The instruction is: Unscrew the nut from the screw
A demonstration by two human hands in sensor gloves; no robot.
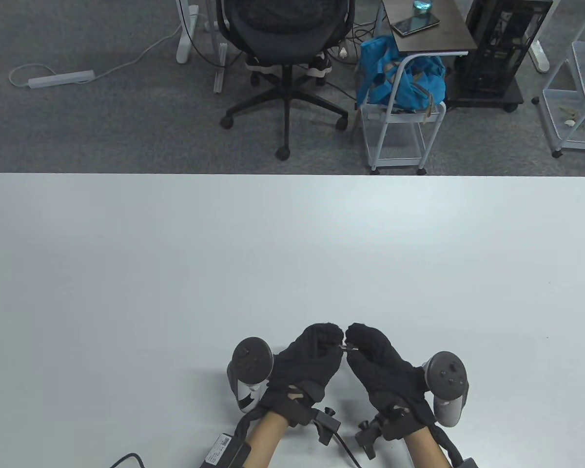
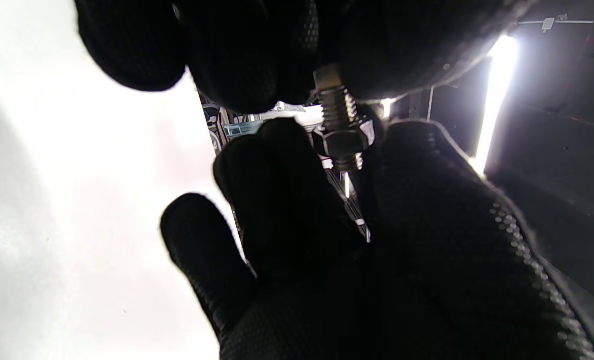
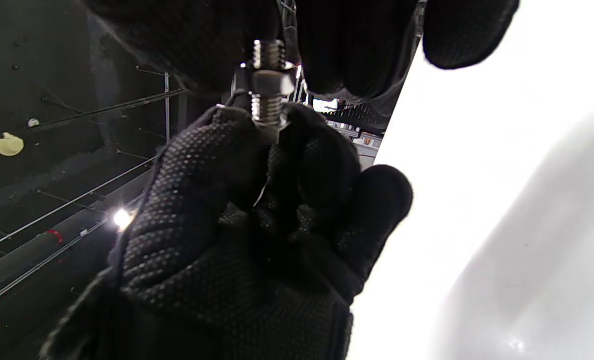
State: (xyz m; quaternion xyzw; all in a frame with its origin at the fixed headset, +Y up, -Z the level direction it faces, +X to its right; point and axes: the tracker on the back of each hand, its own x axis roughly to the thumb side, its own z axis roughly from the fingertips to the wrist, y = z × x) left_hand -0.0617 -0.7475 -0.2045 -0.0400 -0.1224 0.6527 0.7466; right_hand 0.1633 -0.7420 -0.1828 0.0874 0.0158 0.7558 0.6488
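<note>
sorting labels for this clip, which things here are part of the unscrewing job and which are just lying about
Job:
- screw, held between both hands
- nut, threaded on it
- left hand
- right hand

Lying about:
- table
- office chair
- blue bag
- power strip

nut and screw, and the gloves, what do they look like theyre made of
Screw: looks like bare steel, silvery grey with glints on the thread ridges; possibly plated.
Nut: same grey metal, flat hex faces with a dull sheen.
Gloves on the left hand and right hand: black knit fabric, matte; the dotted palm texture in the wrist views suggests rubbery grip dots, though that is a guess.
</note>
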